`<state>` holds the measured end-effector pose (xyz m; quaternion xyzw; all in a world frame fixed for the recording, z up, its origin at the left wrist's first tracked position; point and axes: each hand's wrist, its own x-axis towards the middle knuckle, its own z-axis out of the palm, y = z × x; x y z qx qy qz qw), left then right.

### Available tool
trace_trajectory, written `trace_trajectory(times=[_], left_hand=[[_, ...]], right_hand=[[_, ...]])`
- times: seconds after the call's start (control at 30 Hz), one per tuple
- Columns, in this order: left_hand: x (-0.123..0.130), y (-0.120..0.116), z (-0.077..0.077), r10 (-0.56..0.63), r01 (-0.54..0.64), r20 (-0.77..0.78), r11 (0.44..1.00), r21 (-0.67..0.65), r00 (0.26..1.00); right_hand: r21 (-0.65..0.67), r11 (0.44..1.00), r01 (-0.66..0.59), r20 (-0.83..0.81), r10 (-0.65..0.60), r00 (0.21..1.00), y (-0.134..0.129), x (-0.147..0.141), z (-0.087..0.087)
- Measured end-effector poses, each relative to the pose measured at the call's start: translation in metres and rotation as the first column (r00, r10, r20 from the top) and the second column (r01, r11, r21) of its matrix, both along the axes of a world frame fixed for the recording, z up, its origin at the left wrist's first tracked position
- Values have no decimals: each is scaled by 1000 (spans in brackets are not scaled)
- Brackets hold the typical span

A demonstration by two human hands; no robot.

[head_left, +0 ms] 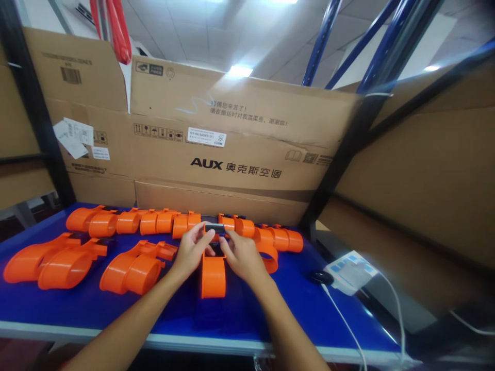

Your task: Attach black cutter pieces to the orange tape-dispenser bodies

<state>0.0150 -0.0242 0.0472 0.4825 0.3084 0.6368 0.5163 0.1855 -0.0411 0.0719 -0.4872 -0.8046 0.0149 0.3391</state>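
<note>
Near the middle of the blue table [181,313], my left hand [192,248] and my right hand [240,251] meet around an orange ring-shaped piece [213,277] with a dark upper part. My left fingers and thumb close on the left side of a small black part [215,228] at its top. On the other side, my right fingers pinch the same black part. The orange ring of the piece hangs below my hands, toward me. Fingers partly cover the middle of the piece.
Several similar orange pieces [102,225] stand in a row along the back, and larger ones [67,268] lie at left. A cardboard wall [232,139] rises behind. At right are a black mouse-like object [323,278], a white box [350,273] and white cables.
</note>
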Motion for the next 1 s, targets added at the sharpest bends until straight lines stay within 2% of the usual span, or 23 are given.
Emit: trace_trajectory(times=[0.2, 0.5, 0.7, 0.83, 1.0], left_hand=[[5, 1, -6, -173, 176, 37, 978, -116, 984], [7, 3, -10, -264, 265, 23, 956, -126, 964], [6, 0, -7, -264, 263, 11, 956, -128, 964], [5, 2, -6, -248, 253, 49, 958, -135, 967], [5, 2, -5, -203, 217, 115, 968, -126, 972]], right_hand=[[87, 991, 102, 57, -107, 993, -1, -5, -7], [145, 987, 67, 161, -91, 983, -4, -8, -13], [149, 988, 39, 151, -62, 987, -1, -6, -16], [138, 990, -28, 94, 15, 995, 0, -3, -15], [223, 971, -83, 67, 70, 995, 1, 0, -19]])
